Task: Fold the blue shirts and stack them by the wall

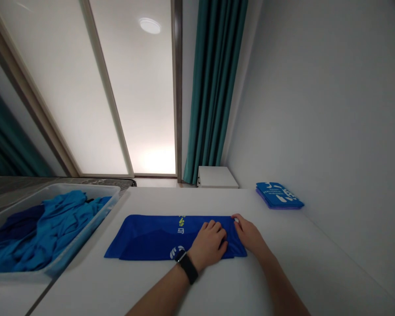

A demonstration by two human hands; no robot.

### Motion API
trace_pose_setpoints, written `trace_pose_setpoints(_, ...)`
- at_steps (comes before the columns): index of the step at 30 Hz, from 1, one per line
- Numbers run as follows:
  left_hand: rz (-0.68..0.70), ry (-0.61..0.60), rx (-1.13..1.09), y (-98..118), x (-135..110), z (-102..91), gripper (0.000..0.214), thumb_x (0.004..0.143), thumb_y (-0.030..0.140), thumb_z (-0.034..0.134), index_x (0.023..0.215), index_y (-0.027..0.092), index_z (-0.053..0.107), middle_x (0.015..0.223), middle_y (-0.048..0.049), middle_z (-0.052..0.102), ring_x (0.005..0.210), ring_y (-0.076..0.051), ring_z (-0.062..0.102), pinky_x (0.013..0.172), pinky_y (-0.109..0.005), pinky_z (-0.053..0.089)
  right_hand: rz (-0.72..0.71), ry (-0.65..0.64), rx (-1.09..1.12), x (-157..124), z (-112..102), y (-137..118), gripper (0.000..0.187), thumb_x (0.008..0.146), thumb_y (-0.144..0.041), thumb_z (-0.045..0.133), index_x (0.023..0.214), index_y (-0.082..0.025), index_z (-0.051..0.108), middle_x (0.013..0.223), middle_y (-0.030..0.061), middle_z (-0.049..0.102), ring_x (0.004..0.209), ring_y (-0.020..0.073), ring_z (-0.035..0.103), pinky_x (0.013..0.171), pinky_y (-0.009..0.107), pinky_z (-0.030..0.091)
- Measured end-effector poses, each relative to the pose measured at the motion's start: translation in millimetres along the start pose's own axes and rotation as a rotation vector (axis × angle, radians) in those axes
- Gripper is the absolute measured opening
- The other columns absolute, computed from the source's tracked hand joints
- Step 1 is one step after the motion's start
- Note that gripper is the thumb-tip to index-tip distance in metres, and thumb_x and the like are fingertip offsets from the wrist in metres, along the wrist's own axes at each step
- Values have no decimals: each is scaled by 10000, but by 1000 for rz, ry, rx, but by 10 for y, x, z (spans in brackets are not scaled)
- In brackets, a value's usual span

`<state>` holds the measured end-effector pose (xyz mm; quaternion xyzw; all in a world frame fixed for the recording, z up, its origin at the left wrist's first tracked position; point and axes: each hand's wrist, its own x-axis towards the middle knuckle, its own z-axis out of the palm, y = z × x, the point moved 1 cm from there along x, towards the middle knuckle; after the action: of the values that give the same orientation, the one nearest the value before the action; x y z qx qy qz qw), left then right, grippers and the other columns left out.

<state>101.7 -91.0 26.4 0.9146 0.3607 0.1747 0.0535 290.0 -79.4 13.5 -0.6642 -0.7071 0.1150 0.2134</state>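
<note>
A dark blue shirt (151, 237) with white and yellow print lies folded into a long strip on the white table (217, 285). My left hand (209, 243), with a black watch on its wrist, rests flat on the strip's right part, fingers spread. My right hand (248, 235) sits at the strip's right end, its fingers curled onto the cloth's edge.
A translucent bin (95, 219) of crumpled blue garments stands at the left. A stack of folded blue shirts (279, 195) lies at the far right by the wall. Beyond the table are a small white cabinet (217, 177), a teal curtain and frosted glass panels.
</note>
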Motion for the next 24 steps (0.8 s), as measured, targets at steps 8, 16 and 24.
trace_pose_setpoints(8,-12,-19,26,24,-19,-17,120,938,307,503,984,211,559,1077,-53,567,1052,-245,488,922,-405,413,-58,71,-315,-387,150,55,454,994,-294,323,1402,-149,463,966,123,732,816,250,685,759,355,442)
trace_pose_setpoints(16,13,-28,84,58,-28,-43,163,945,334,490,1027,209,553,1100,-64,561,1067,-254,483,927,-408,414,-212,188,-263,-515,231,213,427,998,-206,269,1312,-181,559,1010,104,722,869,222,656,782,362,417)
trace_pose_setpoints(24,-86,21,32,158,-62,2,237,924,415,520,1037,213,572,1111,-71,568,1081,-270,482,946,-440,402,-221,230,-277,-525,195,161,377,1005,-208,299,1134,-209,653,1027,76,732,890,215,639,783,368,372)
